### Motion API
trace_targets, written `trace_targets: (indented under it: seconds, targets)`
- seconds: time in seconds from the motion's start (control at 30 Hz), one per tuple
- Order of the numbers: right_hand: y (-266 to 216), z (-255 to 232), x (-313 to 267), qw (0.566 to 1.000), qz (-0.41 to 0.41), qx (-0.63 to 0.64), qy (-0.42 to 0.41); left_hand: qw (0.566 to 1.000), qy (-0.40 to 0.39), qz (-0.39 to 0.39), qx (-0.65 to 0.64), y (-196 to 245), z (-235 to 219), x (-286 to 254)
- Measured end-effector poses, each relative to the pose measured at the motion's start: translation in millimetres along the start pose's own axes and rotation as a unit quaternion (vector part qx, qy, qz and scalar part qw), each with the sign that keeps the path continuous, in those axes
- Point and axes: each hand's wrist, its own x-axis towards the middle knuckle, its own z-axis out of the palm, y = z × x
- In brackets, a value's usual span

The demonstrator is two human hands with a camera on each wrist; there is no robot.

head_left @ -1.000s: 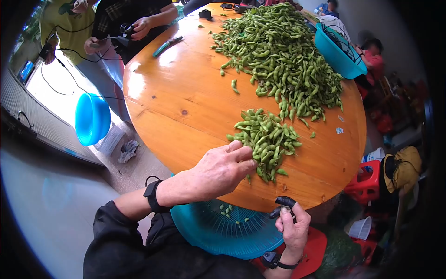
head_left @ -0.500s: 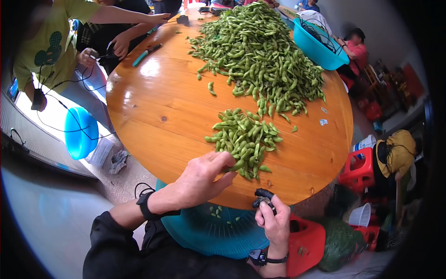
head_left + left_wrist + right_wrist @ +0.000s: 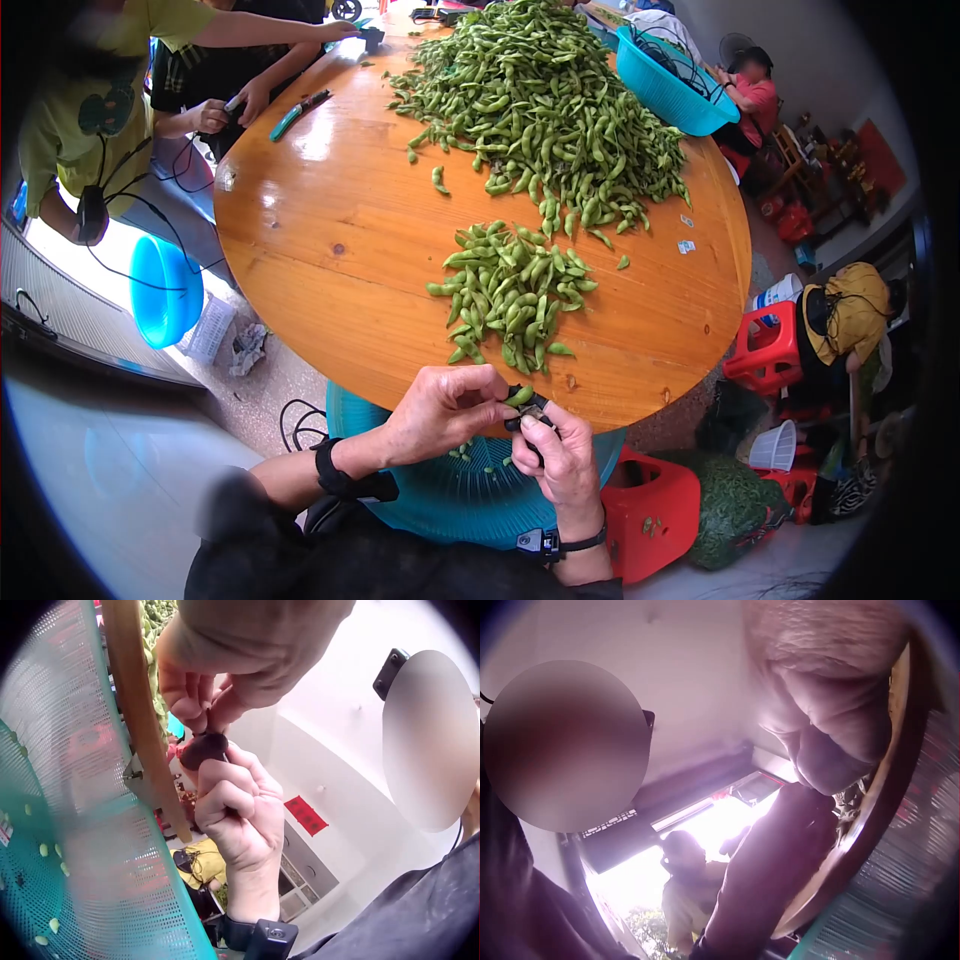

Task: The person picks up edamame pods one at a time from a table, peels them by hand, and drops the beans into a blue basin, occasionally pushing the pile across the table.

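In the head view my left hand (image 3: pixel 445 412) pinches a green pod (image 3: pixel 519 396) between thumb and fingers, over the table's near edge. My right hand (image 3: pixel 562 460) meets it there, its black-covered fingers curled round a small tool (image 3: pixel 537 411) whose shape is mostly hidden. The left wrist view shows the left hand (image 3: pixel 251 656) above the right hand (image 3: pixel 244 810), fingertips together. Just beyond lies a small heap of pods (image 3: pixel 515 290); a larger pile (image 3: pixel 545 110) is behind it. Below the hands, a teal basket (image 3: pixel 400 500) holds several loose beans.
Round wooden table (image 3: pixel 380 290); on it a teal-handled cutter (image 3: pixel 298 115) at left and a blue basin (image 3: pixel 665 88) with cables at back right. Red stools (image 3: pixel 650 520) stand at right, a blue tub (image 3: pixel 165 292) at left. People stand at back left; another sits back right.
My left hand has moved from the small heap toward my right hand with a pod in its fingers. The head view has shifted, and the hands now meet over the basket.
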Motion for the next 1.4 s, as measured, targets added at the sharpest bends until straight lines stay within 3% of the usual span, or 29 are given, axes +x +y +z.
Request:
trace_targets:
  seconds: [0.07,0.2,0.4,0.47,0.5,0.53,0.57,0.6,0.67,0.73,0.8,0.83,0.87,0.9,0.97,1.0,1.07,1.33,1.4]
  targets:
    - [5,-1,0,1.000,-0.012,-0.020,0.005,0.990,0.040,0.058,0.121,0,2,-2]
    - [7,-6,1,0.999,-0.006,0.038,-0.020,0.984,0.073,0.090,0.138,3,6,-4]
    - [3,-2,-3,1.000,-0.017,-0.020,0.008,0.988,0.032,0.093,0.118,-8,6,-7]
    - [3,-2,-3,0.999,-0.046,-0.028,-0.003,0.994,0.010,0.095,-0.057,-17,8,-8]
    - [3,-4,-3,0.999,-0.045,-0.028,-0.002,0.994,0.010,0.095,-0.057,-15,7,-8]
    - [4,-9,-3,0.998,-0.027,0.032,-0.042,0.979,-0.024,0.010,-0.203,-11,5,-8]
    - [4,-13,-4,0.993,-0.009,0.091,-0.080,0.935,-0.057,-0.075,-0.343,-9,4,-9]
    - [4,-14,-5,0.993,-0.008,0.091,-0.079,0.934,-0.058,-0.076,-0.344,-14,4,-9]
    - [4,-16,-6,0.989,-0.004,0.092,-0.120,0.870,-0.142,-0.109,-0.459,-24,3,-11]
    - [-2,-14,-8,0.990,-0.002,0.076,-0.122,0.883,-0.156,-0.104,-0.430,-18,2,-10]
    - [-10,-10,-10,0.993,-0.024,-0.100,-0.055,0.961,-0.107,-0.079,-0.242,-11,5,-10]
    - [-10,-8,-9,0.993,-0.024,-0.100,-0.054,0.973,-0.102,-0.082,-0.192,-7,3,-12]
    - [-8,-6,-8,0.968,-0.099,-0.227,-0.043,0.972,-0.102,-0.083,-0.193,-6,3,-13]
    - [-7,-4,-7,0.921,-0.170,-0.348,-0.032,0.990,-0.089,-0.067,-0.089,-5,3,-14]
    - [-9,0,-9,0.905,-0.173,-0.387,-0.024,0.994,-0.071,-0.032,0.077,2,4,-16]
    - [-9,2,-10,0.888,-0.177,-0.425,-0.013,0.994,-0.070,-0.033,0.078,1,5,-18]
    - [-9,3,-10,0.882,-0.184,-0.434,-0.010,0.955,-0.023,0.114,0.273,-4,10,-22]
    - [-9,5,-10,0.856,-0.215,-0.469,-0.003,0.937,-0.038,0.160,0.309,-6,7,-27]
    - [-9,1,-10,0.867,-0.177,-0.465,0.005,0.955,-0.115,0.057,0.267,-1,0,-25]
